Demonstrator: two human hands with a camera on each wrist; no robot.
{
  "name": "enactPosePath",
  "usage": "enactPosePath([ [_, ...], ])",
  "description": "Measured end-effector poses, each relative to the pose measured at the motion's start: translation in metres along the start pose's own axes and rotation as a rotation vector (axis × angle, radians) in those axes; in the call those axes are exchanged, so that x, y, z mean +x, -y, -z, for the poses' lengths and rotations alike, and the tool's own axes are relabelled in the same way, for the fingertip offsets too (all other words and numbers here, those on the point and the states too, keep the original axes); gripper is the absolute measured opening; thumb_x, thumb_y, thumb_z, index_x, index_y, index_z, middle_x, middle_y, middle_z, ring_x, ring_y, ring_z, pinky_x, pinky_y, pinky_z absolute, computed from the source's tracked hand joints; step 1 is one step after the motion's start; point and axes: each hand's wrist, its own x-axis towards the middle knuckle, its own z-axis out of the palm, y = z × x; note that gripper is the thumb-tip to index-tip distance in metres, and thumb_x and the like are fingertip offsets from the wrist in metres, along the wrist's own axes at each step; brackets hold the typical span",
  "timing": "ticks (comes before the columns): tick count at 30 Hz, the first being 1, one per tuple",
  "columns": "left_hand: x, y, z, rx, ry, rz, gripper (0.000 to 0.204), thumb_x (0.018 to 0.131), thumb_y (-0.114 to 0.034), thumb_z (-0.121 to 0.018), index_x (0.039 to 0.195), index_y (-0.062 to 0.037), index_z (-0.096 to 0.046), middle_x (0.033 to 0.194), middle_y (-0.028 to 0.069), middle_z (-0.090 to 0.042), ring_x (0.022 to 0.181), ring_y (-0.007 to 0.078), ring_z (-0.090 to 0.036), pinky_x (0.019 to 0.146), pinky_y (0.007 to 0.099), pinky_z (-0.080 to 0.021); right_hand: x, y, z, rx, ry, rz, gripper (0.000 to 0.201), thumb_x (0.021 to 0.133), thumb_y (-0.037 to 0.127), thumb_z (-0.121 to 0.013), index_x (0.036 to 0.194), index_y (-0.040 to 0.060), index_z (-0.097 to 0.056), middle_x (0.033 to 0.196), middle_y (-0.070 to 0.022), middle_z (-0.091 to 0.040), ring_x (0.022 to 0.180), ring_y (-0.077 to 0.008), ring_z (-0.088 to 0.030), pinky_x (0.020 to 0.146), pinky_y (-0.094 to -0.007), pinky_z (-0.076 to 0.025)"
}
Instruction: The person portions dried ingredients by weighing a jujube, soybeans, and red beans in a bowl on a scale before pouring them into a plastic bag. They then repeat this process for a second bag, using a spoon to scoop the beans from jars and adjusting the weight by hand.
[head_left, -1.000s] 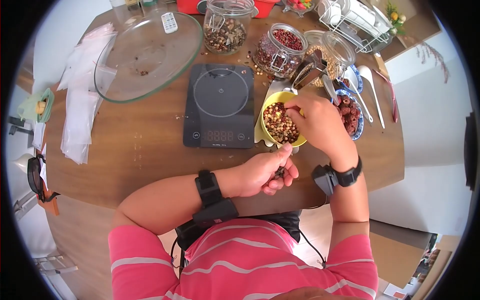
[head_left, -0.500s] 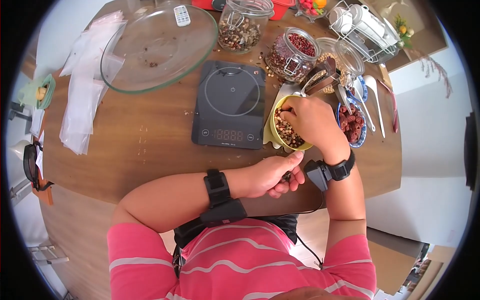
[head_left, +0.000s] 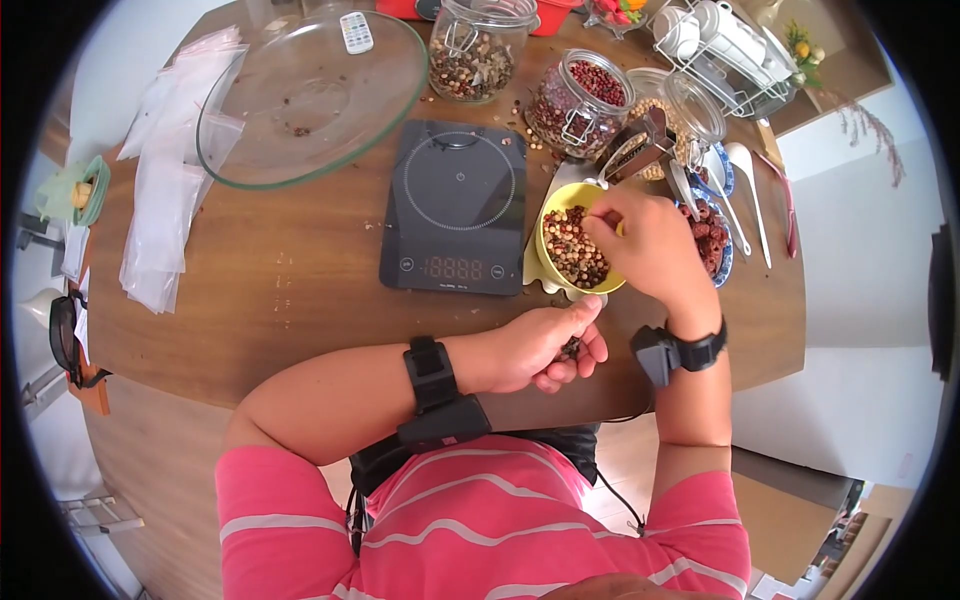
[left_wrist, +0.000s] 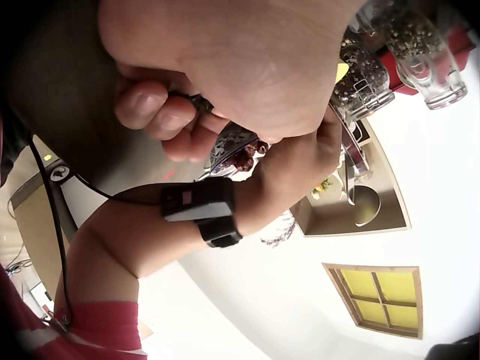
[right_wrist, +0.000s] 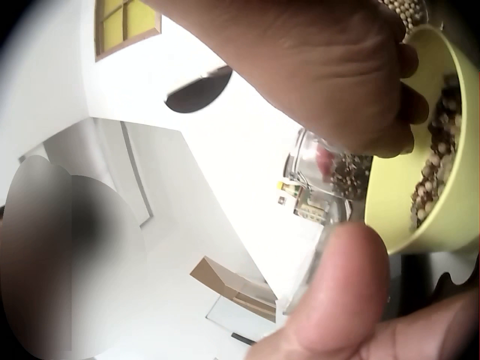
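Mixed beans and grains [head_left: 570, 250] in red, cream and dark brown partly fill a yellow bowl [right_wrist: 394, 199]. Over its right rim reaches my right hand [head_left: 655, 245], fingers curled and thumb near the index finger above the beans. I cannot tell whether those fingertips pinch anything. Just below the bowl, in the head view, my left hand [head_left: 545, 345] is turned palm inward, its curled fingers holding small dark dried bits [head_left: 571, 347]. The same dark bits [left_wrist: 199, 103] peek out between the fingers in the left wrist view.
A black digital scale [head_left: 455, 205] lies left of the bowl. Behind stand a jar of mixed dried goods [head_left: 470, 65], a red bean jar [head_left: 580, 105] and a dish rack [head_left: 735, 60]. Dried dates [head_left: 708, 240] are at right; a glass platter [head_left: 310, 120] and plastic bags [head_left: 155, 225] at left.
My right hand dipped deeper into the bowl half a second ago and has since lifted back toward its right rim. My left hand keeps its hold below the bowl. The head view shifted slightly.
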Motion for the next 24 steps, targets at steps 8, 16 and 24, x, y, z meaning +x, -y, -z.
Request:
enactPosePath([
  [8,0.002,-0.001,0.005,-0.140,0.001,-0.014,0.076,0.104,-0.076,-0.033,0.106,-0.0054,-0.059,0.087,0.0056,-0.056,0.059,0.0080,-0.035,0.051,0.0238,-0.029,-0.048,0.013,0.034,0.466,0.252,0.173,0.010,0.086,0.007,-0.079,0.094,0.0045,-0.075,0.084,-0.0124,-0.073,0.070,-0.0290,-0.070,0.064,-0.0372,-0.053],
  [16,-0.001,-0.005,0.000,-0.037,-0.035,0.064,0.067,0.107,-0.069,-0.035,0.107,-0.0070,-0.059,0.086,0.0040,-0.057,0.058,0.0058,-0.034,0.050,0.0223,-0.029,-0.013,-0.009,0.000,0.038,0.013,0.214,0.018,0.087,0.012,-0.071,0.104,0.0077,-0.076,0.094,-0.0146,-0.074,0.089,-0.0364,-0.071,0.077,-0.0486,-0.055],
  [24,-0.001,-0.006,0.002,-0.040,-0.013,0.084,0.066,0.109,-0.067,-0.034,0.108,-0.0061,-0.060,0.086,0.0042,-0.057,0.058,0.0059,-0.035,0.050,0.0225,-0.029,0.002,-0.010,-0.015,-0.012,0.129,0.304,0.016,0.085,0.010,-0.072,0.100,0.0080,-0.078,0.094,-0.0120,-0.074,0.088,-0.0358,-0.070,0.079,-0.0465,-0.056],
])
